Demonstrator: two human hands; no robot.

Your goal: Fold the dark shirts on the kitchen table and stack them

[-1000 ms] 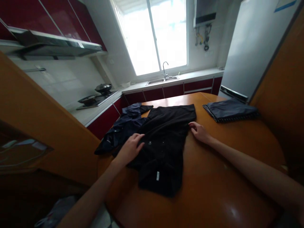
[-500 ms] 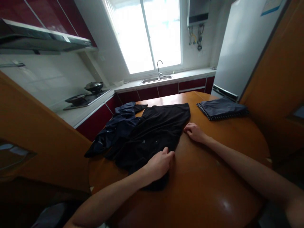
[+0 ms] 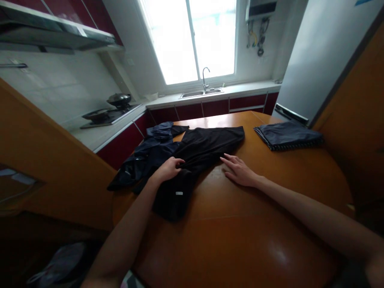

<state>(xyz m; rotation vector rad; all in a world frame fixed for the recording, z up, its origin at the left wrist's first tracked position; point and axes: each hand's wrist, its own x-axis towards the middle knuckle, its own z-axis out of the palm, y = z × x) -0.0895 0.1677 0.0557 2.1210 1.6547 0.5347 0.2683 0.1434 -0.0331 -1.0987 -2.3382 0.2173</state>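
A black garment (image 3: 207,142) lies spread over the table, its near part folded over, with a small white label showing on it. I cannot tell whether it is a shirt or another kind. My left hand (image 3: 169,170) is closed in a pinch on this garment near its middle. Flat on the table, my right hand (image 3: 240,172) has its fingers stretched out, the tips at the garment's right edge. Beside the black garment on the left is a crumpled dark blue garment (image 3: 156,140), partly overlapped by it.
The wooden table (image 3: 240,232) has a rounded right edge. A folded grey-blue cloth (image 3: 288,134) with a striped edge rests at its far right. Beyond stand a counter with a sink (image 3: 193,94), a stove with pans (image 3: 120,100) and a fridge (image 3: 312,60).
My left hand has moved left and away from me, folding the garment's right side over; the white label now shows. My right hand's fingers have straightened. The view has shifted slightly.
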